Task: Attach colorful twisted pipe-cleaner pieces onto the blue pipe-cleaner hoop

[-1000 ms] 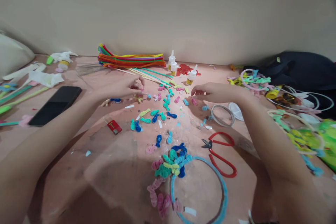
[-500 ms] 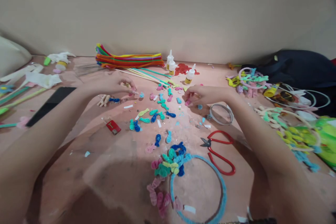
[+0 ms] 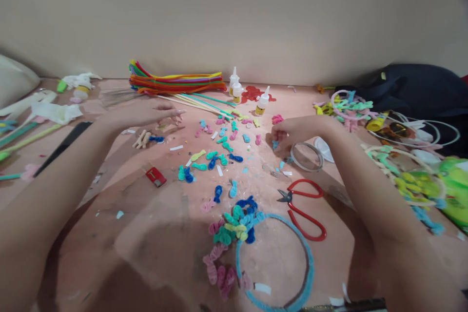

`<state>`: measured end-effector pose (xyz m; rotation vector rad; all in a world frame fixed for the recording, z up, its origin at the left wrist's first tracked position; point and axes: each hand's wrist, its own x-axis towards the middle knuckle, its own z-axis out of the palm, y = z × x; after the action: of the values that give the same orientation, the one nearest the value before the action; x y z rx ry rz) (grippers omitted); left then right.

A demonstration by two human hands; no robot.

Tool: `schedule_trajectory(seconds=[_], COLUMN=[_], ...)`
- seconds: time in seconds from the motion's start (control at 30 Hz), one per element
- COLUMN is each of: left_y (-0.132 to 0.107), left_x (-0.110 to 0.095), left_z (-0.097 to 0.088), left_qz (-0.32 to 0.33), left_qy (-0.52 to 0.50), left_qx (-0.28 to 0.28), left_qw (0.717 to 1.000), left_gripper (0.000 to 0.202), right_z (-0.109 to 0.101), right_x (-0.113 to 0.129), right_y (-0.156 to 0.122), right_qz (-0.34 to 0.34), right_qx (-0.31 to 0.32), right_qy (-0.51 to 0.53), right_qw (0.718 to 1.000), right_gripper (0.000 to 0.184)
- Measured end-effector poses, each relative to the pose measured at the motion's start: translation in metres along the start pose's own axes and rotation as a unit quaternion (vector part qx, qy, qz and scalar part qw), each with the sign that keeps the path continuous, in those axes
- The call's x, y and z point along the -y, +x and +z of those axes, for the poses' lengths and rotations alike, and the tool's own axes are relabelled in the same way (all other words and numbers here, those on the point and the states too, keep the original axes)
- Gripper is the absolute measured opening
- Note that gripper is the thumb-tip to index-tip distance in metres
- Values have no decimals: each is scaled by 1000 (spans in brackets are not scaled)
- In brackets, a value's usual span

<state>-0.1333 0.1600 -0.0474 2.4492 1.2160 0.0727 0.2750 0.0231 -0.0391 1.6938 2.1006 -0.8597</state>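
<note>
My left hand (image 3: 163, 112) hovers left of the scattered pieces, fingers stretched out with nothing seen in them. Below it lie a beige twisted piece (image 3: 142, 139) and a dark blue one (image 3: 157, 140). On the right, my right hand (image 3: 290, 131) has its fingers curled down on a small light blue pipe-cleaner piece (image 3: 275, 145), partly hidden by the fingertips. A pink piece (image 3: 258, 139) lies just left of that hand. Several small fish-shaped pipe-cleaner pieces (image 3: 227, 147) spread between the hands. Nearer me rests a blue headband (image 3: 310, 263) with a colourful cluster (image 3: 234, 224) on its left side.
Red-handled scissors (image 3: 307, 207) and a tape roll (image 3: 307, 157) lie at right. Behind are glue bottles (image 3: 262, 102) and a pipe-cleaner bundle (image 3: 179, 83). A red lighter-like object (image 3: 156, 177) is at left. Decorated hoops (image 3: 405, 175) and a dark bag (image 3: 413, 92) sit far right.
My left hand has drawn back to the left, away from the small pieces. My right hand has left the pink piece and moved right onto the light blue one. The view has shifted slightly.
</note>
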Motion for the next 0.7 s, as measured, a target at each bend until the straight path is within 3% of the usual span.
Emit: schedule_trajectory(seconds=[0.1, 0.37, 0.53, 0.7], left_y=[0, -2, -1, 0], left_x=[1, 4, 7, 8], left_z=[-3, -10, -5, 0], left_qz=[-22, -13, -1, -14], left_qy=[14, 38, 21, -33], left_qx=[25, -11, -16, 1], left_qw=[999, 999, 1000, 999], left_gripper=[61, 48, 50, 67], right_z=[-1, -6, -3, -2], right_x=[1, 14, 14, 10], right_y=[0, -7, -4, -3], right_qz=[-15, -36, -31, -22], right_qx=[10, -2, 9, 17], right_qy=[5, 32, 42, 45], right_qw=[1000, 999, 999, 999], right_gripper=[20, 22, 23, 27])
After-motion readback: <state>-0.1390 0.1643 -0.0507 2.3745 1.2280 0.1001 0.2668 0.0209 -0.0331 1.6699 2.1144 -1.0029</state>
